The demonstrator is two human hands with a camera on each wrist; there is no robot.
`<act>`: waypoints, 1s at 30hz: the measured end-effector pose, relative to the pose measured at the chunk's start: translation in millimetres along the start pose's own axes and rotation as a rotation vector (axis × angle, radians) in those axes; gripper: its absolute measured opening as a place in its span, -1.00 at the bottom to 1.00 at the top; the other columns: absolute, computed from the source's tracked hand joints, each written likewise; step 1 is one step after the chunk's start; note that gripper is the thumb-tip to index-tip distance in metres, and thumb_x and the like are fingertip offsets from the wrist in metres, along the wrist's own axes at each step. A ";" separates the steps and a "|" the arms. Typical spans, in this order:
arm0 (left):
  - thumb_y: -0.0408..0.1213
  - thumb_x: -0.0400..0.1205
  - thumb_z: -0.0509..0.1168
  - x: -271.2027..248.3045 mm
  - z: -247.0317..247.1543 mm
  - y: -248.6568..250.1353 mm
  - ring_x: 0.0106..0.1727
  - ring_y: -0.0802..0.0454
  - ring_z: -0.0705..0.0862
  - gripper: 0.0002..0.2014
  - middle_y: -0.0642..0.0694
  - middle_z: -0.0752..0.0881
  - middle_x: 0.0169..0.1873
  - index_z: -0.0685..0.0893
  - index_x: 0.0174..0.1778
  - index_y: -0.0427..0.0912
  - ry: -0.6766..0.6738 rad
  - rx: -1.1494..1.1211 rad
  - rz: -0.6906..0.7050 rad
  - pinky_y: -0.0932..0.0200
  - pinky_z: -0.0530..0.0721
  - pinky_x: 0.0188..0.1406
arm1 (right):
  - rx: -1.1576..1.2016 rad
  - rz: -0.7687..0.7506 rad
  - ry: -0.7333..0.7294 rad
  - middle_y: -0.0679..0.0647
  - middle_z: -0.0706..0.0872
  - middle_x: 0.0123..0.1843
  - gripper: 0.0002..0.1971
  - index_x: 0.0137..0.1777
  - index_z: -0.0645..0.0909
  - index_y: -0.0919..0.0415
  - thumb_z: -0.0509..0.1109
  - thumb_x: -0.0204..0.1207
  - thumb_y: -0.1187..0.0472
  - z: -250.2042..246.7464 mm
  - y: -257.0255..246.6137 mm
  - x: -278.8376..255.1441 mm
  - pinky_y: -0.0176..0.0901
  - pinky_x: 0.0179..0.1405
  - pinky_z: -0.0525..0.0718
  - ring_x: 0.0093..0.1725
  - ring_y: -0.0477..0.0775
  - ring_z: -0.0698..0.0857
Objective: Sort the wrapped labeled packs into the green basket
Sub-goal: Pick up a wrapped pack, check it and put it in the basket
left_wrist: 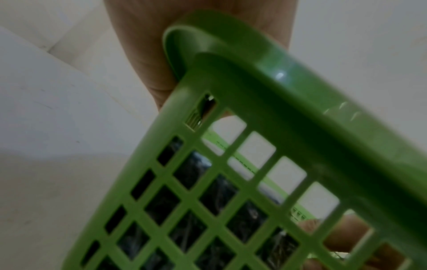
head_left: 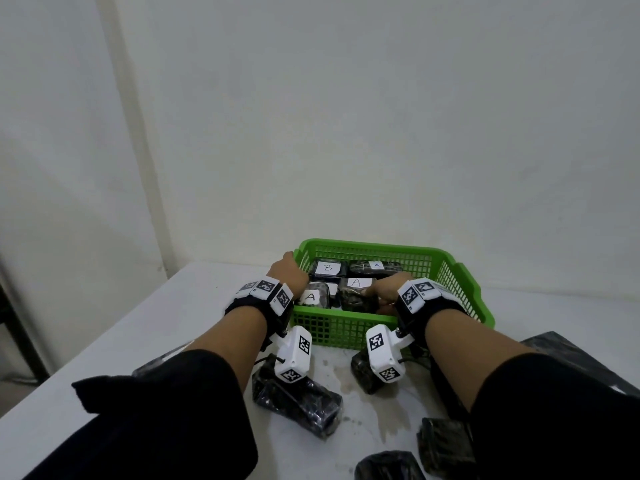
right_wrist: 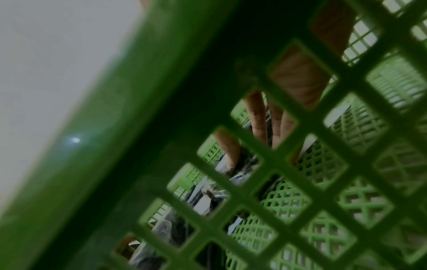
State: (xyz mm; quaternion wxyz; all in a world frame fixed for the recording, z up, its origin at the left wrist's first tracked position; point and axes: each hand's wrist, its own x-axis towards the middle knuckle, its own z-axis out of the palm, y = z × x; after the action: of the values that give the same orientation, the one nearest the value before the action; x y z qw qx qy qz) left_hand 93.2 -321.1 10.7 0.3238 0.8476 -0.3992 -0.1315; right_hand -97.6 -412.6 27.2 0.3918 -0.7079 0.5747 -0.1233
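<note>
The green basket [head_left: 346, 327] stands on the white table and holds several black wrapped packs with white labels: a B pack [head_left: 327, 268], an A pack [head_left: 375, 266] at the back right and an A pack [head_left: 311, 296] at the front left. My left hand [head_left: 287, 268] grips the basket's far left corner; in the left wrist view my palm [left_wrist: 138, 54] lies against the rim [left_wrist: 254, 60]. My right hand [head_left: 384, 292] is inside the basket and holds the right end of another A pack [head_left: 356, 289]. Through the mesh [right_wrist: 115, 127], its fingers [right_wrist: 256, 117] lie on black wrap.
Loose black wrapped packs lie on the table in front of the basket: one [head_left: 298, 403] under my left wrist, one [head_left: 363, 372] under my right wrist, two [head_left: 445, 445] [head_left: 388, 465] near the front edge. A black sheet [head_left: 571, 355] lies at the right. A wall stands close behind.
</note>
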 end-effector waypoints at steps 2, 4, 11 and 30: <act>-0.34 0.74 0.19 0.0 0.1 -0.3 0.35 -0.32 0.65 -0.59 -0.35 0.65 0.37 0.42 0.54 -0.29 0.002 0.004 0.001 0.11 0.47 0.02 | -0.058 -0.027 -0.024 0.21 0.78 0.10 -0.67 -0.27 0.65 0.21 0.55 0.64 0.04 0.0 -3.2 -3.2 0.11 0.42 0.72 0.31 0.24 0.80; -0.33 0.75 0.18 0.0 0.3 -0.3 0.36 -0.33 0.65 -0.59 -0.36 0.65 0.38 0.41 0.54 -0.29 0.002 0.008 0.002 0.11 0.47 0.03 | -0.074 -0.052 -0.027 0.23 0.79 0.25 -0.73 -0.02 0.76 0.26 0.54 0.65 0.01 0.5 -4.1 -2.4 0.09 0.45 0.70 0.36 0.24 0.78; -0.30 0.76 0.20 -2.8 -2.9 2.5 0.34 -0.32 0.66 -0.57 -0.33 0.66 0.37 0.41 0.56 -0.28 -0.030 0.026 -0.009 0.11 0.48 0.01 | -0.087 -0.089 -0.032 0.17 0.80 0.29 -0.63 0.21 0.80 0.25 0.59 0.58 -0.03 0.1 -2.1 1.2 0.13 0.41 0.74 0.32 0.24 0.79; -0.05 0.76 0.31 -106.5 -69.4 50.2 0.61 -0.12 0.48 -0.42 -0.18 0.51 0.61 0.43 0.68 -0.18 -0.094 0.436 0.546 0.01 0.41 0.60 | -0.195 -0.533 -0.011 0.07 0.58 0.64 -0.22 0.73 0.39 0.05 0.60 0.56 -0.05 -45.5 26.9 -141.3 -0.04 0.49 0.57 0.52 0.11 0.63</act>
State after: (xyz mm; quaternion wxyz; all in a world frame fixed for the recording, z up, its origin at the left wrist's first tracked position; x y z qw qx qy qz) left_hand 28.0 -232.8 92.2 0.1395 0.7519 -0.6443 0.0093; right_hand -188.9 -303.6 77.6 0.2788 -0.8690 0.3751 -0.1624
